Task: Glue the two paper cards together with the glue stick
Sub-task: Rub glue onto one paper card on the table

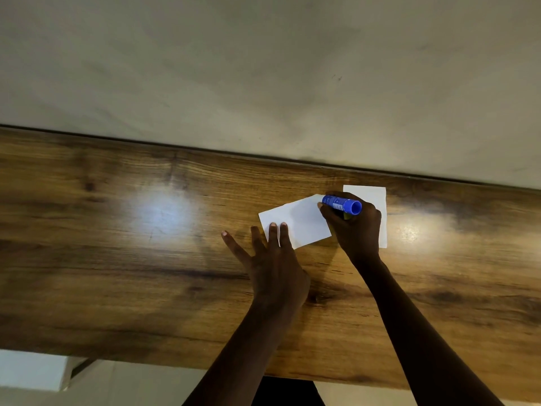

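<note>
Two white paper cards lie on the wooden table [146, 273]. The nearer card [301, 221] is tilted, and two fingertips of my left hand [272, 259] press flat on its lower left corner, fingers spread. My right hand [354, 227] grips a blue glue stick [341, 204] that lies almost level, its far end over the card's upper right corner. Whether the tip touches the paper is hidden by the fingers. The second card [377, 200] lies behind my right hand, partly covered by it.
A pale wall [263, 68] rises right behind the table's far edge. Two bright light reflections shine on the wood, left and right of the cards. The table's near edge runs across the bottom, with a pale floor below.
</note>
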